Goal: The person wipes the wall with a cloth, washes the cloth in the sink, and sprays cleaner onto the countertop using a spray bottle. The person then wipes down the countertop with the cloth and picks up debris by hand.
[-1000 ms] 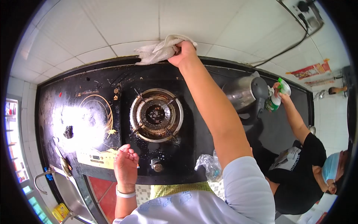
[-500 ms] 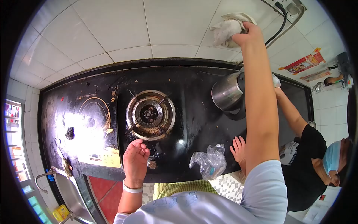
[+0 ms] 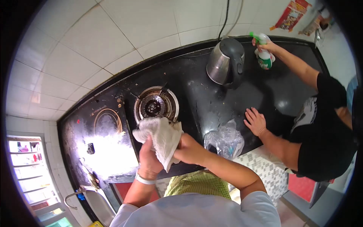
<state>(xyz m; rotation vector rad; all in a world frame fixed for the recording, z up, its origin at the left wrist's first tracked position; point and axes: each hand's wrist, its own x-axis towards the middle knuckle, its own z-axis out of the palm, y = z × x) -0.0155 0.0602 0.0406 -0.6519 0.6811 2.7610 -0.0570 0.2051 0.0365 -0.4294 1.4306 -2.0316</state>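
Note:
A crumpled white cloth (image 3: 163,138) is held between both hands, over the front of the gas burner (image 3: 156,106). My left hand (image 3: 149,157), with a white band at the wrist, grips its left side. On the right side of the cloth, my right hand (image 3: 188,149) is closed round its edge. The cloth hides the burner's front rim and the knob.
A steel kettle (image 3: 223,62) stands right of the burner. A clear plastic bag (image 3: 227,140) lies at the counter's front edge. At the right, a person in black holds a spray bottle (image 3: 264,53), the other hand (image 3: 256,121) flat on the counter. A sink (image 3: 100,204) is lower left.
My right hand has brought the cloth down from the wall to in front of my body, and my left hand has taken hold of it too. The view has turned.

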